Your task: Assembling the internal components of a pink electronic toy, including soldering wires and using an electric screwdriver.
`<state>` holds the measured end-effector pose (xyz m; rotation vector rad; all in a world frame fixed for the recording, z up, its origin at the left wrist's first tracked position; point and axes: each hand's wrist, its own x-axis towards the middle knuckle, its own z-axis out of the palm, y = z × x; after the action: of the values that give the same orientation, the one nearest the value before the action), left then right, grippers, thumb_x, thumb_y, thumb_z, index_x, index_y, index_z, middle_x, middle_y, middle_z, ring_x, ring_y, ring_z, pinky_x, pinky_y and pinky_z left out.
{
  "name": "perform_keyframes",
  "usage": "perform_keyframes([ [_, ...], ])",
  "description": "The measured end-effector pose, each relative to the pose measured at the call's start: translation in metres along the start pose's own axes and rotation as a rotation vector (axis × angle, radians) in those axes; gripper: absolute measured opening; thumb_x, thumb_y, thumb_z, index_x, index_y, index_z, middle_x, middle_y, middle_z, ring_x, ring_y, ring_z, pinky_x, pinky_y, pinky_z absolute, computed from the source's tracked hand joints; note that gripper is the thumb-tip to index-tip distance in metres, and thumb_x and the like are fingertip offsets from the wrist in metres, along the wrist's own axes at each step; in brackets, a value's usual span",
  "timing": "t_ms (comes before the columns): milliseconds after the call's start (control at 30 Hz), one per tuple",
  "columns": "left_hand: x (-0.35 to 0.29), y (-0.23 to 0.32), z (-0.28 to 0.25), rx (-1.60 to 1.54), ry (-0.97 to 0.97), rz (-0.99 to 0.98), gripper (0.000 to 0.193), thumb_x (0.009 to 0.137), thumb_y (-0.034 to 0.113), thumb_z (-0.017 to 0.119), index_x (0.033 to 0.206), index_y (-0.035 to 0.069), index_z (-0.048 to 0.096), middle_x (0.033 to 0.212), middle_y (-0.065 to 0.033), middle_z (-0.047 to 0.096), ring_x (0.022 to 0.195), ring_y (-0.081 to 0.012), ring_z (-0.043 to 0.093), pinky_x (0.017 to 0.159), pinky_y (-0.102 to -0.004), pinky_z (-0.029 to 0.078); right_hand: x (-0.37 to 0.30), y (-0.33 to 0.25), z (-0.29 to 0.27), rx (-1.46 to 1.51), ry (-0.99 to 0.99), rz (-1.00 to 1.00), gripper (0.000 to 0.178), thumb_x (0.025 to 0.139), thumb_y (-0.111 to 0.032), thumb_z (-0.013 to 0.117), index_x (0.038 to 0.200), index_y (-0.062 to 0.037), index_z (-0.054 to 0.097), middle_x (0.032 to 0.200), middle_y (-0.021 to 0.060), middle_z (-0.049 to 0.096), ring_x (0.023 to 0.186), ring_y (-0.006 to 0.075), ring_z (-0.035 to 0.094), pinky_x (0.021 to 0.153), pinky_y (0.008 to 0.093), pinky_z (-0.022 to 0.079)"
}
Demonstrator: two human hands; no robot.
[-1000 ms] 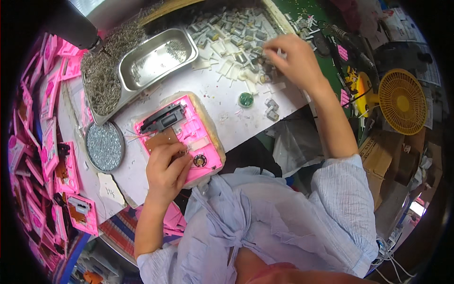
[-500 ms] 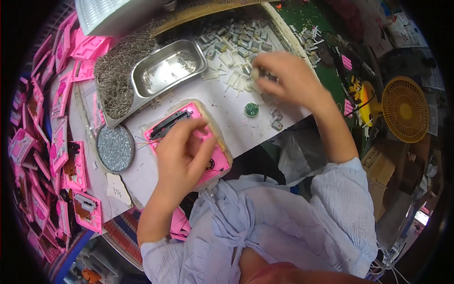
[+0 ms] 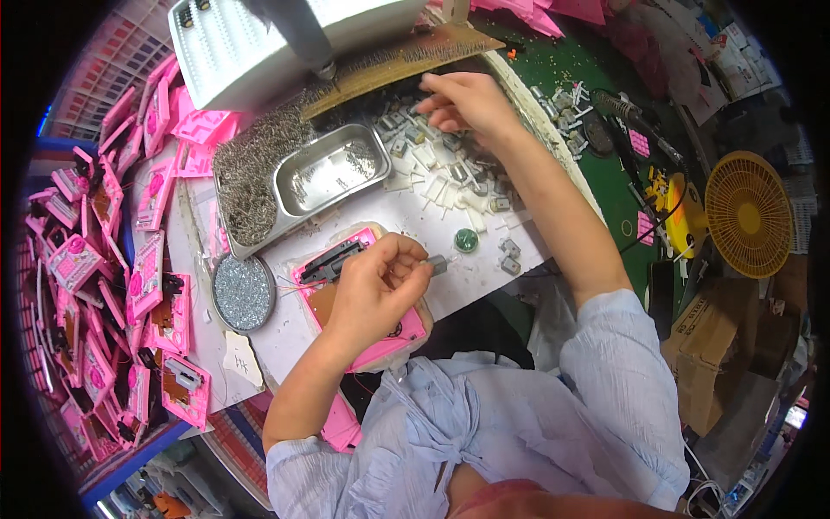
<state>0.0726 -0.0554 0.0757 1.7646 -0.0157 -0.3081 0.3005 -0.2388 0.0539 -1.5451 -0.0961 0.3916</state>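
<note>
My left hand (image 3: 380,290) is closed over a pink plastic casing (image 3: 406,329), its fingertips pinching a small grey block (image 3: 437,265) that resembles a little motor. The casing lies in a pale holder on the table, with a black part (image 3: 330,262) and thin wires at its upper left. Up at the far right of the table, my right hand (image 3: 471,105) has its fingers apart and nothing visible in them. It hovers above a pile of small silver motor-like blocks (image 3: 419,136) and white plastic pieces (image 3: 443,192), near the end of a wooden strip (image 3: 406,67).
Screws fill a tray (image 3: 251,186) holding a metal dish (image 3: 333,173). A dark tool (image 3: 298,30) hangs before a white box (image 3: 216,52). Also around are a round dish of grey bits (image 3: 243,292), a green tub (image 3: 466,240), stacked pink casings (image 3: 78,259) and a yellow fan (image 3: 748,214).
My right hand has moved up and away from the white pieces toward the wooden strip. My left hand has shifted right, and the grey block now shows at its fingertips. The view has tilted slightly.
</note>
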Motion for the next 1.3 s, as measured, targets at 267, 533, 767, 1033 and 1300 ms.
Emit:
perform_keyframes([
  [267,-0.018,-0.002,-0.001,-0.115,0.068,0.008,0.012,0.092,0.007,0.072,0.098,-0.002,0.066,0.081,0.0009,0.066,0.066,-0.0011,0.055,0.059,-0.0184,0.045,0.019,-0.003,0.019,0.312,0.148,0.101,0.028,0.099,-0.018,0.059,0.108,0.0081,0.062,0.088,0.0178,0.074,0.064,0.0153,0.068,0.053,0.0245,0.054],
  [533,-0.034,-0.023,-0.003,-0.203,0.027,0.000,0.012,0.092,0.005,0.071,0.100,-0.002,0.066,0.082,0.0013,0.066,0.068,-0.0008,0.055,0.059,-0.0178,0.045,-0.033,0.035,-0.048,0.317,0.032,0.110,0.025,0.103,-0.020,0.061,0.103,0.0044,0.058,0.085,0.0153,0.071,0.062,0.0145,0.066,0.053,0.0227,0.053],
  [767,-0.037,-0.023,-0.005,-0.167,0.017,0.020,0.015,0.092,0.007,0.072,0.101,-0.003,0.065,0.081,0.0017,0.064,0.067,-0.0006,0.054,0.058,-0.0182,0.043,-0.032,0.047,-0.061,0.309,0.117,0.205,0.030,0.105,-0.025,0.058,0.101,0.0049,0.058,0.085,0.0151,0.071,0.060,0.0145,0.065,0.048,0.0226,0.050],
  [1033,-0.041,-0.020,-0.016,-0.177,0.048,-0.018,0.012,0.093,0.001,0.070,0.101,-0.004,0.064,0.083,-0.0011,0.065,0.067,-0.0015,0.057,0.058,-0.0174,0.045,-0.060,0.015,-0.070,-0.721,0.002,0.176,0.052,0.101,-0.040,0.060,0.071,0.0013,0.068,0.052,0.0132,0.059,0.052,0.0232,0.063,0.049,0.0378,0.047],
  [1300,-0.027,0.003,-0.019,-0.175,0.031,-0.012,0.012,0.094,0.002,0.069,0.103,-0.003,0.064,0.087,-0.0020,0.066,0.072,-0.0034,0.059,0.063,-0.0192,0.048,0.030,-0.023,-0.087,-1.127,0.167,-0.614,0.029,0.090,-0.029,0.067,0.096,-0.0016,0.073,0.089,0.0205,0.072,0.087,0.0402,0.069,0.080,0.0487,0.055],
])
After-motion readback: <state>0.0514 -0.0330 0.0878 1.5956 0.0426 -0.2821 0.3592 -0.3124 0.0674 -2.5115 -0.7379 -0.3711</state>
